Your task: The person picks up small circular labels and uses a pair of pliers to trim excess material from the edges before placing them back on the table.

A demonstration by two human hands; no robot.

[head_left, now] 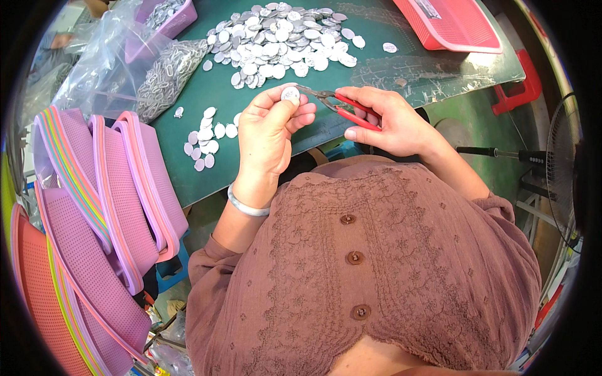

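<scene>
A green work table (263, 144) is seen from above, bent by the lens. At its far side a large heap of silvery oval discs (282, 41) is spread, too many to be counted; a smaller loose group of about a dozen discs (204, 141) is laid nearer the left forearm. One clear plastic bag of small metal rings (166, 72) is slumped at the left, beside a purple basket (166, 19). A red basket (448, 25) is set at the far right, and a stack of purple and orange mesh baskets (106, 207) is leaned at the lower left, several, not countable.

One pair of red-handled pliers (342, 106) is gripped in the right hand (389, 122), fingers wrapped round both handles; the nose is brought against the disc's edge, though how far it is opened cannot be told.

One single disc (290, 94) is pinched between thumb and fingertips of the left hand (269, 128), above the table's near edge. It is judged light, thin, stiff and somewhat slippery; a flat-face pinch, leaving the rim free, is best suited.
</scene>
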